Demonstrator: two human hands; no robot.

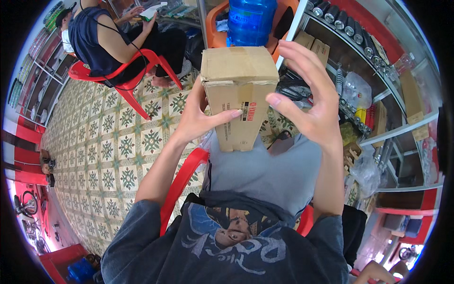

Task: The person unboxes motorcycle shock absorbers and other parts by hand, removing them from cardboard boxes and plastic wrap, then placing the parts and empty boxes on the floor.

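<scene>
A tall Yamaha cardboard box (232, 120) stands upright over my lap, its taped top (239, 64) closed. Around its left side wraps my left hand (204, 113), the thumb laid across the printed front and the other fingers hidden behind. My right hand (312, 96) is raised beside the box's right side, fingers spread and curved, with a gap between it and the cardboard. Below the box are my grey trousers (262, 170).
At the upper left a person (103, 42) sits on a red plastic chair (133, 85), holding a white-and-green object (152, 13). A blue water bottle (252, 21) rests on an orange chair (214, 25) ahead. Shelves (400, 127) with shock absorbers (340, 21) line my right.
</scene>
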